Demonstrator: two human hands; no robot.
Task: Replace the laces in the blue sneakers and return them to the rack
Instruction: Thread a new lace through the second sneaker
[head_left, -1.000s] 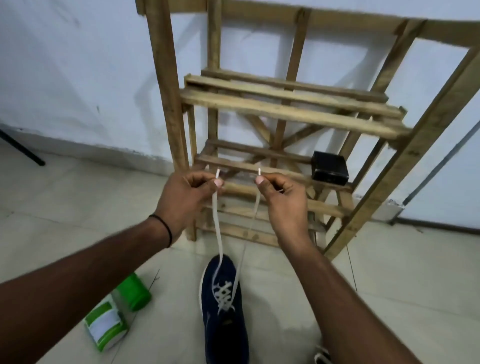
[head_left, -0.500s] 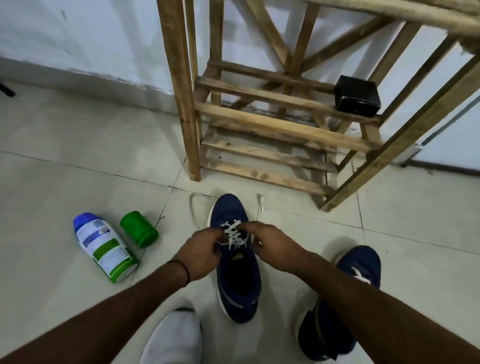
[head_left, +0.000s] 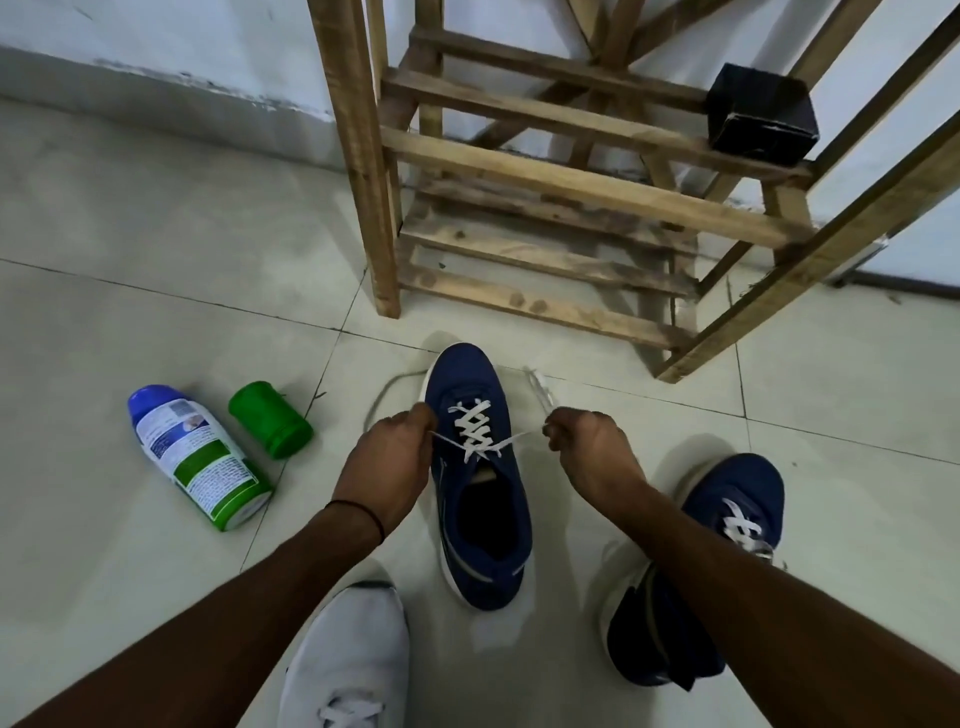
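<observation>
A blue sneaker (head_left: 485, 566) stands on the tiled floor (head_left: 130, 312) just in front of the wooden rack (head_left: 571, 182), toe pointing at the rack's lowest slats, not on any shelf. Its white lace (head_left: 475, 428) runs criss-cross through the eyelets, and the two free lengths come out sideways from near the tongue. The left grip (head_left: 392, 457) is closed, fingers curled round the left length beside the shoe; the right grip (head_left: 592, 452) is closed in the same way on the right length, a little farther from the shoe, so the lace runs taut between the two. Beyond each fist the loose ends trail on the floor either side of the toe – the right one is blurred. A thin black band (head_left: 358, 512) sits on the left wrist. The second blue sneaker (head_left: 737, 488), already laced in white, lies to the right, partly hidden under the right forearm. To the left a white-and-green bottle (head_left: 200, 457) lies on its side with a green cap (head_left: 270, 418) just beside it. A black box (head_left: 761, 114) rests on a rack shelf – and a white shoe (head_left: 348, 660) shows at the bottom edge.
</observation>
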